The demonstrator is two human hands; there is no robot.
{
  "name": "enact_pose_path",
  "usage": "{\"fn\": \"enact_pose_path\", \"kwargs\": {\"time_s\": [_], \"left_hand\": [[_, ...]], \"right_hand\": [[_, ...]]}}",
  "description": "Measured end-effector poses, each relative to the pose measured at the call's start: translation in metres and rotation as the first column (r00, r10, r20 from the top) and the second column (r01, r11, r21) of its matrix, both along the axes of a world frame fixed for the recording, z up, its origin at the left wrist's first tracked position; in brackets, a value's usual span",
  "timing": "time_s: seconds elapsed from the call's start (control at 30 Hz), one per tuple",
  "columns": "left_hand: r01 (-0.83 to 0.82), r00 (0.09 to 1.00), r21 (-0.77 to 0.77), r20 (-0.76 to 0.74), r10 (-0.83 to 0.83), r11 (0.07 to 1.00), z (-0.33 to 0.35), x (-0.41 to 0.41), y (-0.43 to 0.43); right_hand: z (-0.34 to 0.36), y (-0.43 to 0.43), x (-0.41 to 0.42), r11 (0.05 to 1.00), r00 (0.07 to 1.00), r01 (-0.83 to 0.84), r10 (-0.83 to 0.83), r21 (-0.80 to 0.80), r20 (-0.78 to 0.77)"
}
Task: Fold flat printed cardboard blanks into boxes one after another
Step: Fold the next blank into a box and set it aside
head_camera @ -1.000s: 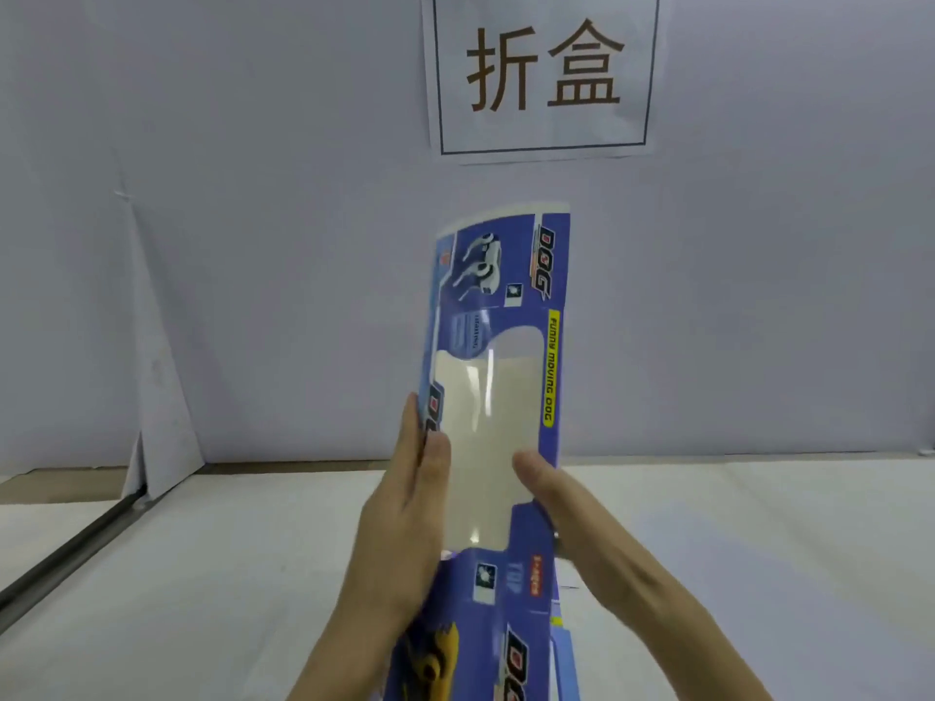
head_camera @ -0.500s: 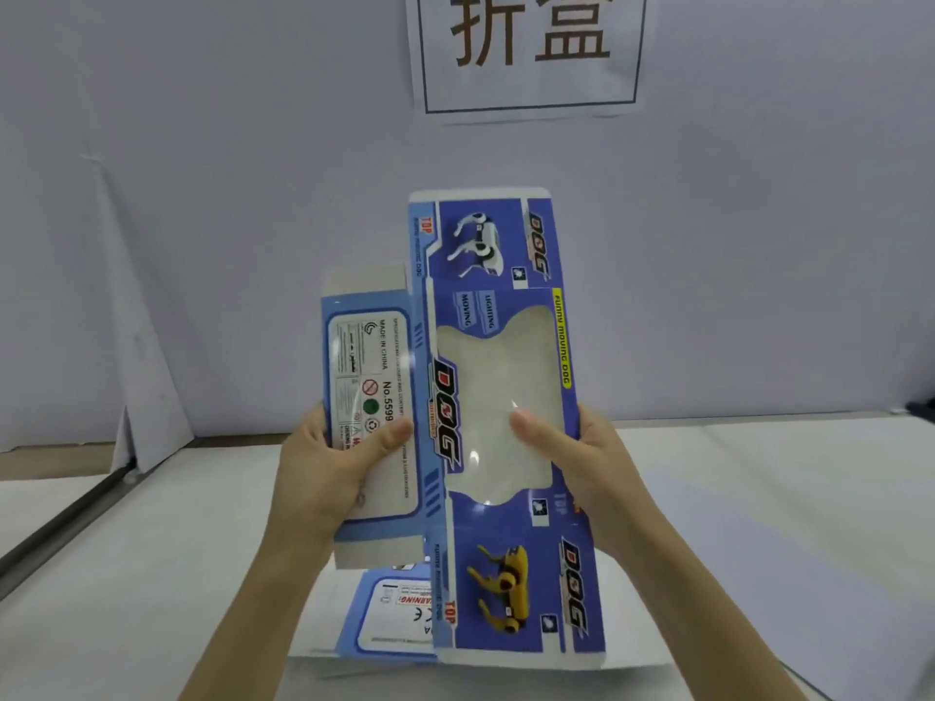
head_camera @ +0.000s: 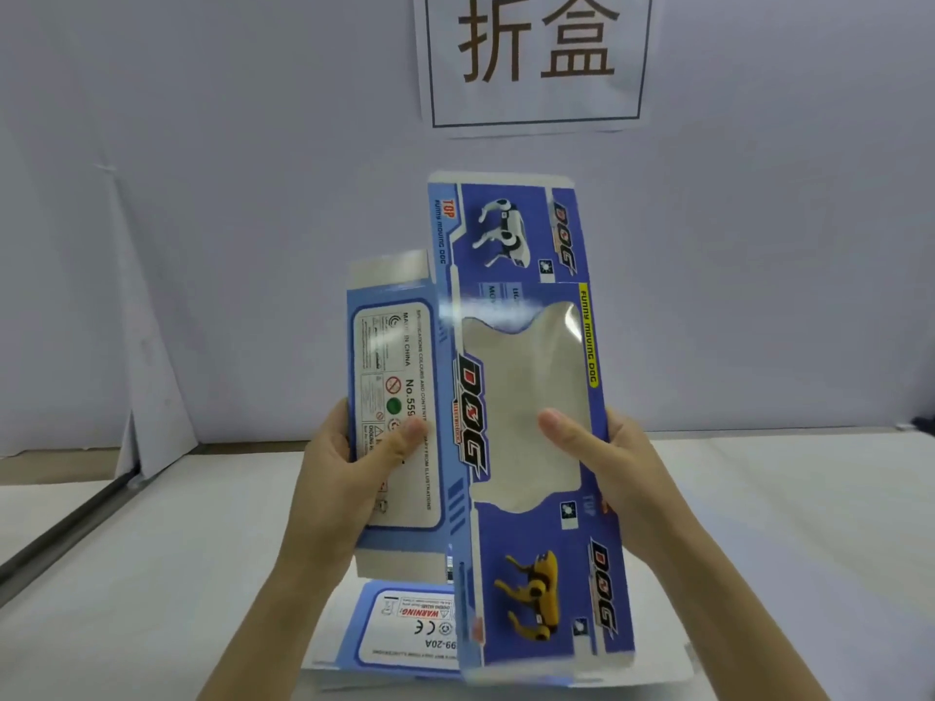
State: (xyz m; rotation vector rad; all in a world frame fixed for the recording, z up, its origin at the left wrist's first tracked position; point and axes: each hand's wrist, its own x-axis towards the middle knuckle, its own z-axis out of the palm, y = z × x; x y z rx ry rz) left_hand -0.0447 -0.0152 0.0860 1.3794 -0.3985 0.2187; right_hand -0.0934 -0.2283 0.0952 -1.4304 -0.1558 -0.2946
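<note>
Status: blank (head_camera: 521, 397) opened out from flat; no box formed yet.

- Differs from one second ago: no longer turned nearly edge-on and squeezed between two flat palms. Now faces the camera, with the light-blue side panel (head_camera: 394, 412) swung out to the left of the dark-blue window panel.
- Matches half a second ago almost exactly: same pose, same grip points.

Position: held upright in the air, above the stack of flat blanks (head_camera: 405, 629) lying on the near middle of the table (head_camera: 809, 548), in front of the far wall with the sign (head_camera: 536, 58).

Grip:
- Left hand (head_camera: 349, 473): pinches the light-blue side panel, left thumb (head_camera: 405, 437) on the printed face, fingers hidden behind.
- Right hand (head_camera: 617, 462): pinches the right edge of the window panel, right thumb (head_camera: 561, 427) lying on the clear window film (head_camera: 526, 376), fingers hidden behind.

Assessment: appears to mark the end of unfolding and the start of shaping. Top and bottom end flaps still in plane with their panels, not yet folded. Probably calls next for bending along the long creases to square the walls. Keep thumb pressure on the film light, as it looks likely to dent.
</note>
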Motion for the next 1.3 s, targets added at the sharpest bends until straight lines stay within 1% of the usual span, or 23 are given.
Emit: {"fn": "enact_pose_path", "kwargs": {"time_s": [0.1, 0.17, 0.3, 0.33, 0.4, 0.47, 0.53, 0.57, 0.6, 0.63, 0.67, 0.73, 0.77, 0.8, 0.83, 0.9, 0.93, 0.97, 1.07, 1.1, 1.17, 1.23, 1.3], "left_hand": [[-0.056, 0.998, -0.033, 0.014, 0.057, 0.998, -0.002, 0.001, -0.003], [-0.076, 0.997, -0.024, 0.019, 0.077, 0.997, -0.003, 0.002, -0.004], [-0.133, 0.991, 0.052, 0.035, 0.132, 0.990, -0.002, 0.001, -0.009], [-0.175, 0.984, 0.094, 0.053, 0.171, 0.980, -0.001, -0.003, -0.013], [-0.258, 0.961, 0.188, 0.147, 0.233, 0.948, 0.001, -0.012, -0.022], [-0.240, 0.955, 0.241, 0.235, 0.184, 0.940, 0.002, -0.024, -0.032], [-0.161, 0.967, 0.298, 0.240, 0.090, 0.941, 0.003, -0.034, -0.040], [-0.093, 0.973, 0.303, 0.229, 0.022, 0.948, 0.003, -0.039, -0.043], [-0.026, 0.973, 0.296, 0.228, -0.044, 0.955, 0.002, -0.042, -0.046], [0.016, 0.970, 0.281, 0.230, -0.083, 0.960, 0.001, -0.043, -0.048], [0.037, 0.972, 0.253, 0.217, -0.094, 0.967, 0.001, -0.044, -0.050], [0.018, 0.982, 0.096, 0.185, -0.036, 0.995, 0.004, -0.042, -0.047], [-0.035, 0.985, 0.001, 0.168, 0.035, 0.999, 0.006, -0.038, -0.041], [-0.091, 0.984, -0.070, 0.149, 0.101, 0.993, 0.010, -0.033, -0.033], [-0.110, 0.984, -0.106, 0.131, 0.124, 0.988, 0.012, -0.027, -0.024], [-0.039, 0.996, -0.122, 0.072, 0.049, 0.992, 0.016, -0.017, -0.007], [-0.001, 0.999, -0.117, 0.036, 0.005, 0.993, 0.016, -0.014, -0.002], [0.029, 1.000, -0.108, 0.006, -0.028, 0.994, 0.015, -0.012, 0.000], [0.078, 0.995, -0.101, -0.054, -0.084, 0.992, 0.009, -0.007, 0.001], [0.079, 0.994, -0.095, -0.063, -0.086, 0.992, 0.008, -0.006, 0.001], [0.055, 0.998, -0.063, -0.028, -0.057, 0.997, 0.008, -0.004, 0.002], [0.024, 0.998, -0.023, 0.057, -0.023, 0.999, 0.011, -0.006, 0.002], [0.040, 0.995, -0.010, 0.093, -0.039, 0.999, 0.014, -0.011, -0.001]], "right_hand": [[0.000, 0.000, -0.001, 0.999, 1.000, -0.012, 0.013, 0.033, -0.028], [0.001, 0.002, -0.001, 0.999, 1.000, 0.013, -0.012, 0.039, -0.022], [0.002, 0.007, 0.000, 0.997, 0.998, 0.058, -0.059, 0.053, 0.017], [0.001, 0.009, 0.000, 0.996, 0.997, 0.070, -0.072, 0.057, 0.033], [-0.002, 0.014, 0.002, 0.989, 0.988, 0.123, -0.130, 0.077, 0.083], [-0.005, 0.020, 0.003, 0.969, 0.957, 0.237, -0.246, 0.074, 0.155], [-0.010, 0.026, 0.004, 0.913, 0.889, 0.405, -0.382, -0.045, 0.254], [-0.012, 0.031, 0.003, 0.897, 0.871, 0.432, -0.388, -0.093, 0.301], [-0.013, 0.038, 0.001, 0.908, 0.877, 0.398, -0.334, -0.132, 0.345], [-0.014, 0.045, -0.003, 0.928, 0.897, 0.315, -0.223, -0.198, 0.382], [-0.016, 0.050, -0.005, 0.926, 0.902, 0.238, -0.098, -0.295, 0.420], [-0.019, 0.055, -0.007, 0.852, 0.891, 0.138, 0.115, -0.504, 0.439], [-0.018, 0.055, -0.007, 0.844, 0.896, 0.076, 0.176, -0.532, 0.407], [-0.014, 0.051, -0.007, 0.853, 0.901, 0.058, 0.179, -0.518, 0.395], [-0.011, 0.046, -0.007, 0.878, 0.903, 0.094, 0.124, -0.469, 0.412], [-0.005, 0.035, -0.002, 0.920, 0.896, 0.238, -0.084, -0.310, 0.437], [-0.002, 0.029, 0.000, 0.937, 0.903, 0.262, -0.154, -0.231, 0.402], [-0.001, 0.023, 0.002, 0.950, 0.917, 0.257, -0.182, -0.176, 0.354], [0.001, 0.008, 0.003, 0.988, 0.973, 0.147, -0.137, -0.044, 0.185], [0.001, 0.005, 0.003, 0.994, 0.982, 0.113, -0.111, -0.007, 0.155], [0.002, 0.004, 0.001, 0.996, 0.983, 0.090, -0.091, 0.017, 0.160], [0.002, 0.006, 0.000, 0.996, 0.974, 0.093, -0.093, 0.008, 0.208], [0.002, 0.012, 0.000, 0.997, 0.964, 0.072, -0.061, -0.034, 0.257]]}}
